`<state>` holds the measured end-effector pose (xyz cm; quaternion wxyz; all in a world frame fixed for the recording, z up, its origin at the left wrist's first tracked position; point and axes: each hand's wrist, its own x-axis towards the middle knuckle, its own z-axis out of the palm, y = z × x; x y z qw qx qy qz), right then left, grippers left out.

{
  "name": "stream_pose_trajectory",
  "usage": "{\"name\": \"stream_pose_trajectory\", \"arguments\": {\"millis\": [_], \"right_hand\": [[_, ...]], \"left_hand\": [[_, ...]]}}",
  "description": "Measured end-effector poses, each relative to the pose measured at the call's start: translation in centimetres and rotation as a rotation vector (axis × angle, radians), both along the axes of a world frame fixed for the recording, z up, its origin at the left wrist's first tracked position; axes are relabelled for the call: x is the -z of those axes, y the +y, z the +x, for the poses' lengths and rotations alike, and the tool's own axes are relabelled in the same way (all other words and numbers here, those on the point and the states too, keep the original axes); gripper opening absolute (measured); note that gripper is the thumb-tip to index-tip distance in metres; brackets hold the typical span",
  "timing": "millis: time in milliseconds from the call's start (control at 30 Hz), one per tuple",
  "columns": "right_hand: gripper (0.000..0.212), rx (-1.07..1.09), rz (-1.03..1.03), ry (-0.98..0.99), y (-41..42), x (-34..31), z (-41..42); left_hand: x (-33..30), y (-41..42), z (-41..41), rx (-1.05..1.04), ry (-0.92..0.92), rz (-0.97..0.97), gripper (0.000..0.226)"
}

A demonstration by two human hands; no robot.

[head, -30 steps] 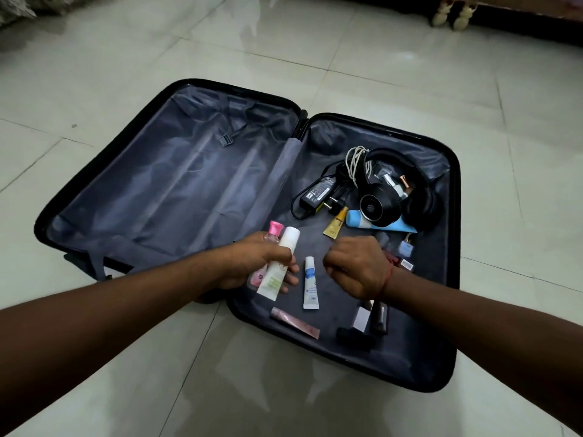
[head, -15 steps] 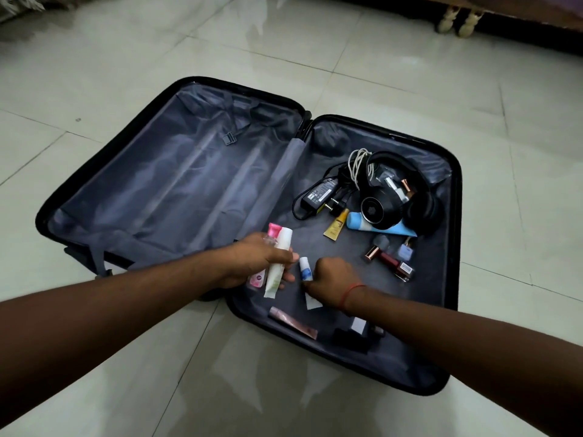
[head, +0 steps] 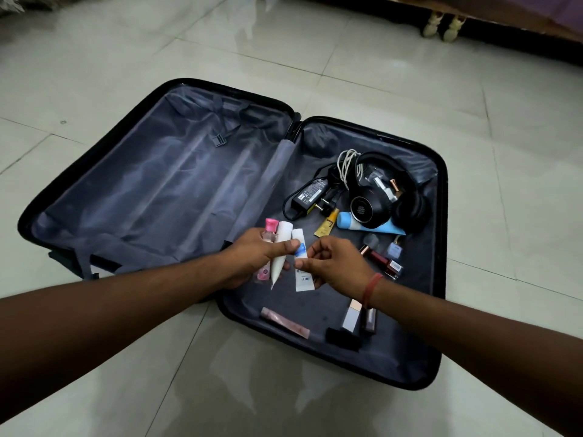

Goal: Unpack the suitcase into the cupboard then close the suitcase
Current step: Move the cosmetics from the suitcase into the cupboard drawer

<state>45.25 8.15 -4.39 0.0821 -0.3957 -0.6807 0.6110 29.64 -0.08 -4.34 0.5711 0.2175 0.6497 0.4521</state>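
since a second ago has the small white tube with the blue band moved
Yes. The small white tube with the blue band has left the suitcase lining; the right hand now pinches it raised beside the left hand.

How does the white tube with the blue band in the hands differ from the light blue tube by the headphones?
The white tube with the blue band is lifted, pinched by the right hand beside the left hand; the light blue tube lies flat in the open black suitcase, partly under the black headphones. The white one looks slimmer. Both are squeeze tubes.
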Motion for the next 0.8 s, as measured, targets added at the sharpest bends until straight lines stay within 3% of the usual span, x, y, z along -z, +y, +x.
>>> {"name": "stream_pose_trajectory", "arguments": {"millis": [233,300,367,433,500,567,800], "right_hand": [[0.015,-0.041,-0.095,0.068,-0.9,0.8,0.0],[0.026,-0.031,-0.159,0.027,-1.0,1.3,-0.1],[0.030,-0.151,-0.034,-0.147,-0.8,2.5,-0.2],[0.017,-0.385,0.165,-0.329,-1.0,3.7,-0.2],[0.009,-0.507,0.235,-0.372,-1.3,4.2,-0.3],[0.014,-0.617,0.326,-0.405,-1.6,4.2,-0.4],[0.023,-0.753,0.294,-0.461,-2.9,5.1,-0.8]], "left_hand": [[-0.1,0.0,-0.4,0.011,0.121,0.015,0.018],[-0.1,-0.2,-0.7,-0.011,0.149,0.023,0.016],[-0.1,-0.4,-0.7,-0.031,0.170,0.022,0.011],[-0.2,-0.7,-0.5,-0.048,0.164,0.019,0.009],[-0.4,-0.8,-0.3,-0.052,0.155,0.020,0.009],[-0.6,-0.8,-0.4,-0.048,0.155,0.011,0.008],[-0.9,0.0,-0.6,-0.112,0.039,0.009,0.009]]}}
